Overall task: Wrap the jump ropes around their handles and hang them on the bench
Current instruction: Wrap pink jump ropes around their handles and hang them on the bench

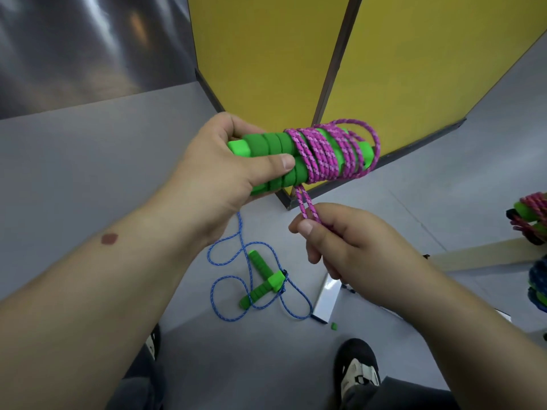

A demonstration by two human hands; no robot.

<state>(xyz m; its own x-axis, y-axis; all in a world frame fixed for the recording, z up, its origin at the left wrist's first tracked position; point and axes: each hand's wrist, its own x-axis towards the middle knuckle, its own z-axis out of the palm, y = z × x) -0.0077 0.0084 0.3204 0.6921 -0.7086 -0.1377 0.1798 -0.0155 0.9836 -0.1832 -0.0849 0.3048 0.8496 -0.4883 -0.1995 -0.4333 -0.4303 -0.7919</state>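
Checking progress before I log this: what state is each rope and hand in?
Pink rope: mostly wound on green handles, tail loose.
Left hand: grips handles.
Right hand: pinches tail.
Blue rope: unwound on floor.
Wrapped ropes: on bench, right edge.

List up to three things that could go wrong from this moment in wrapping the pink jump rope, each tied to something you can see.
1. The outer coils of the pink rope near the handle tips sit loose; they might slide off the green handles.
2. The right hand only pinches the doubled tail; a slip could let turns unwind.
3. The blue rope lies looped on the floor near the shoes, a possible trip hazard.
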